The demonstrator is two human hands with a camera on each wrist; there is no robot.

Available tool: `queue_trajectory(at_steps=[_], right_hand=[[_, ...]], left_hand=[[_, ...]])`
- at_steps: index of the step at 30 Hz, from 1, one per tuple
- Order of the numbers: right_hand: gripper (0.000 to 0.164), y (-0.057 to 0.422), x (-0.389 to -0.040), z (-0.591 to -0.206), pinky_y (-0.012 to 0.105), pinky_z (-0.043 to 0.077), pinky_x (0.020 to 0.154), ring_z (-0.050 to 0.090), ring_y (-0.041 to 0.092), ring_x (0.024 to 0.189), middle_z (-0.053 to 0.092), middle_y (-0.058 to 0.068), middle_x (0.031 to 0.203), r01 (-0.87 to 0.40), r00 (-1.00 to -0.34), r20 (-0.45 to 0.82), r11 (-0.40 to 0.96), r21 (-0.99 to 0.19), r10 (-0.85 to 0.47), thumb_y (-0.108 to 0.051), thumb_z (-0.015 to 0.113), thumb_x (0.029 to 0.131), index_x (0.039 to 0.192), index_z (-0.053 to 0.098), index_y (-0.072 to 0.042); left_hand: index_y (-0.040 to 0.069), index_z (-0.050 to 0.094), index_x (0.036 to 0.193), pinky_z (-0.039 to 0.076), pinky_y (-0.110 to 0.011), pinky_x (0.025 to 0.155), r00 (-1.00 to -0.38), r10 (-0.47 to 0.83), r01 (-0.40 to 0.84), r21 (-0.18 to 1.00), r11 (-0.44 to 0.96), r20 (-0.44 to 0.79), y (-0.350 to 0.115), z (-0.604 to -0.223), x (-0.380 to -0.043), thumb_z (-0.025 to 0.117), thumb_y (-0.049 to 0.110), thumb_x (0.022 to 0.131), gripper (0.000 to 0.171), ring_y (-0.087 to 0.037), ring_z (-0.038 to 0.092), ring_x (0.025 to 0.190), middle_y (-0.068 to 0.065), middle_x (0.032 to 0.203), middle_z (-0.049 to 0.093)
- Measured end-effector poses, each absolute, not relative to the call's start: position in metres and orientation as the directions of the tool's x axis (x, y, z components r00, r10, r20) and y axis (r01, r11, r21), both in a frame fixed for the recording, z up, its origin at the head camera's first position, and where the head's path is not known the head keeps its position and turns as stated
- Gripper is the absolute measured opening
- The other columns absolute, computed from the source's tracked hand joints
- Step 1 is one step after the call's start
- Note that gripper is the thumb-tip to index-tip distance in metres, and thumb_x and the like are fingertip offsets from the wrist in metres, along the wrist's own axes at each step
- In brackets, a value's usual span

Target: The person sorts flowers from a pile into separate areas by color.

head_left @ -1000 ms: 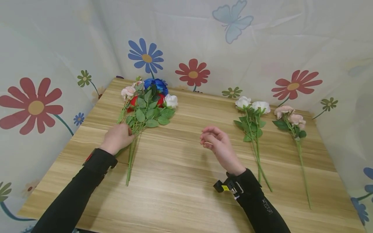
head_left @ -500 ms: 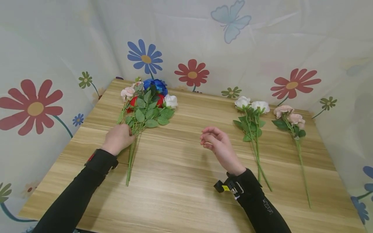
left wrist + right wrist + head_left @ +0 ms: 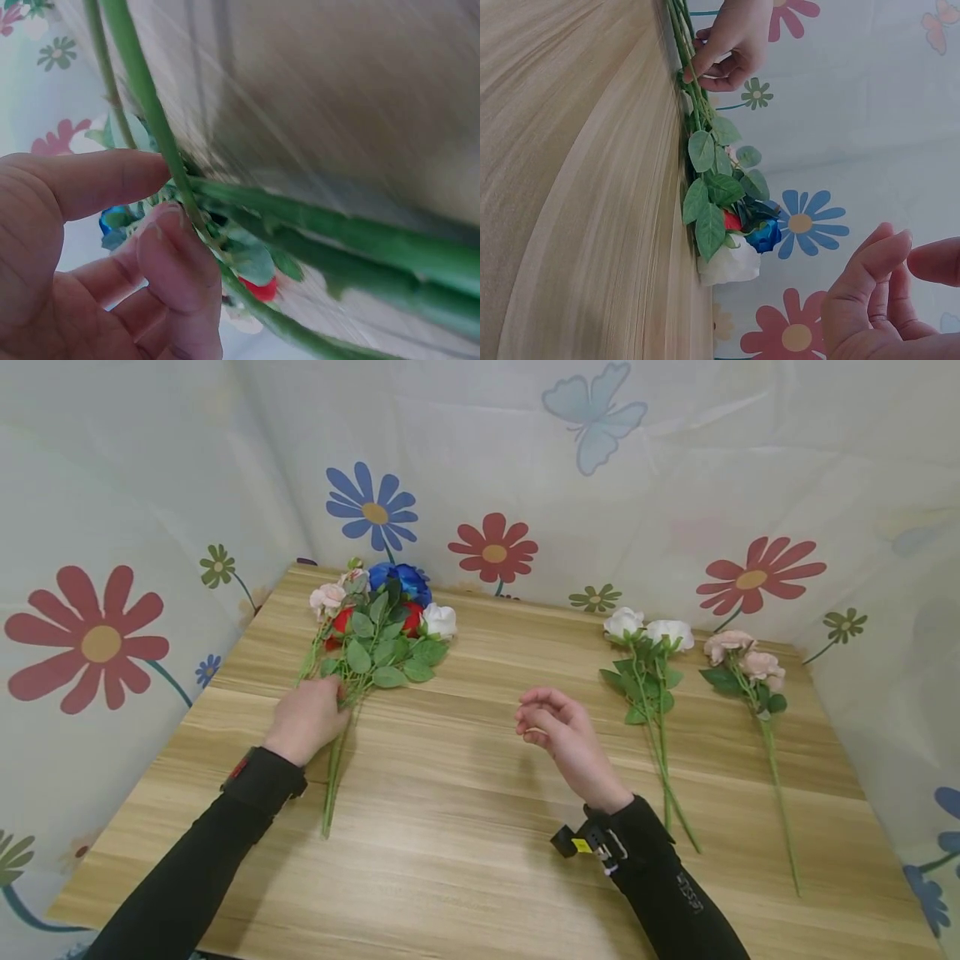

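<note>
Against the last half second, the change is slight: the left hand [image 3: 307, 720] sits a little to the right, and the near ends of the stems under it have shifted marginally to the left. The flower heads of the bunch [image 3: 386, 652] lie where they did, and the right hand [image 3: 566, 739] shows no evident movement. For the work in hand, this is judged a small adjustment of grip, with no flower added.

The bunch is at the far left of the desk [image 3: 465, 827], heads to the far side: blue, red, white and pale pink, with leaves over the upper stems.

The left hand reaches in from the near left and pinches a stem [image 3: 142, 71] between thumb and finger, its other fingers curled. Further stems cross beside the fingertips; whether any are also held cannot be told.

The right hand is half open, fingers loosely bent, thumb apart, holding nothing. It hangs between the bunch and the white pair [image 3: 670, 633], apparently raised, its shadow on the desk. The pink sprig [image 3: 763, 668] lies to the right of the white pair.
</note>
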State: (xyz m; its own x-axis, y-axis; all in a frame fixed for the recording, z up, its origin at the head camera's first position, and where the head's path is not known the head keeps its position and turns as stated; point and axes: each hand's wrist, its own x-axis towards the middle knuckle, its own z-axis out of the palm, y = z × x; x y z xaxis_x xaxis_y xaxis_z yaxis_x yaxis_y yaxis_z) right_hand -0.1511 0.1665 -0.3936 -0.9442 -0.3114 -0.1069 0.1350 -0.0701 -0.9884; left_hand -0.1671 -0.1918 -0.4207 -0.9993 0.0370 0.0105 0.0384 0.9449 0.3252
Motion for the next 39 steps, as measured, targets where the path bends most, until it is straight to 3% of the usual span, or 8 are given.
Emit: queue_trajectory(at_steps=[6, 13, 17, 20, 26, 33, 39], right_hand=[[0.016, 0.167, -0.150, -0.393, 0.024, 0.053, 0.079, 0.061, 0.011, 0.086, 0.063, 0.000, 0.098, 0.141, -0.943, -0.111, -0.072, -0.987, -0.314, -0.009, 0.050, 0.105, 0.119, 0.053, -0.003], [0.018, 0.168, -0.149, -0.392, 0.023, 0.053, 0.079, 0.061, 0.011, 0.086, 0.063, -0.001, 0.098, 0.138, -0.942, -0.110, -0.069, -0.988, -0.317, -0.009, 0.049, 0.105, 0.121, 0.051, 0.000], [0.023, 0.169, -0.149, -0.393, 0.023, 0.053, 0.079, 0.061, 0.011, 0.086, 0.063, -0.001, 0.098, 0.136, -0.942, -0.108, -0.067, -0.989, -0.319, -0.009, 0.049, 0.105, 0.124, 0.049, 0.005], [0.020, 0.169, -0.149, -0.394, 0.023, 0.053, 0.079, 0.061, 0.011, 0.086, 0.063, -0.001, 0.098, 0.137, -0.942, -0.109, -0.064, -0.989, -0.318, -0.009, 0.049, 0.105, 0.122, 0.051, 0.002], [0.011, 0.169, -0.149, -0.395, 0.024, 0.053, 0.078, 0.062, 0.011, 0.086, 0.063, 0.000, 0.099, 0.136, -0.941, -0.107, -0.068, -0.988, -0.321, -0.010, 0.050, 0.105, 0.115, 0.055, -0.007], [0.010, 0.169, -0.149, -0.397, 0.024, 0.054, 0.079, 0.062, 0.011, 0.086, 0.063, -0.001, 0.098, 0.136, -0.940, -0.109, -0.062, -0.989, -0.322, -0.009, 0.050, 0.105, 0.113, 0.056, -0.010], [0.010, 0.170, -0.148, -0.397, 0.024, 0.054, 0.080, 0.062, 0.011, 0.086, 0.063, -0.002, 0.098, 0.133, -0.940, -0.108, -0.054, -0.990, -0.325, -0.010, 0.050, 0.105, 0.113, 0.056, -0.010]], left_hand=[[0.003, 0.068, 0.083, 0.049, -0.044, 0.052, -0.995, 0.070, 0.089, 0.291, 0.953, 0.074, -0.182, -0.423, -0.166, 0.061, 0.012, 0.092, 0.014, -0.033, 0.063, 0.060, -0.017, 0.074, 0.068], [0.016, 0.044, 0.058, 0.028, -0.029, 0.046, -0.998, 0.068, 0.063, 0.331, 0.942, -0.003, -0.174, -0.427, -0.169, 0.058, 0.020, 0.098, 0.042, -0.019, 0.041, 0.049, 0.002, 0.054, 0.038], [0.019, 0.035, 0.054, 0.025, -0.027, 0.047, -0.996, 0.089, 0.077, 0.380, 0.922, -0.014, -0.174, -0.429, -0.169, 0.059, 0.014, 0.097, 0.049, -0.015, 0.033, 0.048, 0.005, 0.052, 0.028], [0.019, 0.032, 0.055, 0.025, -0.027, 0.049, -0.995, 0.102, 0.086, 0.436, 0.896, -0.012, -0.175, -0.428, -0.169, 0.057, 0.011, 0.097, 0.050, -0.013, 0.029, 0.047, 0.006, 0.052, 0.025], [0.015, 0.039, 0.060, 0.027, -0.027, 0.050, -0.996, 0.087, 0.076, 0.500, 0.863, 0.001, -0.176, -0.427, -0.169, 0.057, 0.010, 0.097, 0.042, -0.013, 0.032, 0.048, 0.005, 0.054, 0.030], [0.001, 0.065, 0.079, 0.035, -0.027, 0.051, -0.996, 0.055, 0.081, 0.505, 0.859, 0.066, -0.176, -0.420, -0.167, 0.059, 0.011, 0.097, 0.022, -0.017, 0.047, 0.053, -0.004, 0.061, 0.054], [-0.001, 0.066, 0.083, 0.036, -0.028, 0.052, -0.990, 0.053, 0.111, 0.516, 0.849, 0.127, -0.174, -0.413, -0.164, 0.062, 0.013, 0.098, 0.021, -0.017, 0.049, 0.054, -0.008, 0.065, 0.059]])
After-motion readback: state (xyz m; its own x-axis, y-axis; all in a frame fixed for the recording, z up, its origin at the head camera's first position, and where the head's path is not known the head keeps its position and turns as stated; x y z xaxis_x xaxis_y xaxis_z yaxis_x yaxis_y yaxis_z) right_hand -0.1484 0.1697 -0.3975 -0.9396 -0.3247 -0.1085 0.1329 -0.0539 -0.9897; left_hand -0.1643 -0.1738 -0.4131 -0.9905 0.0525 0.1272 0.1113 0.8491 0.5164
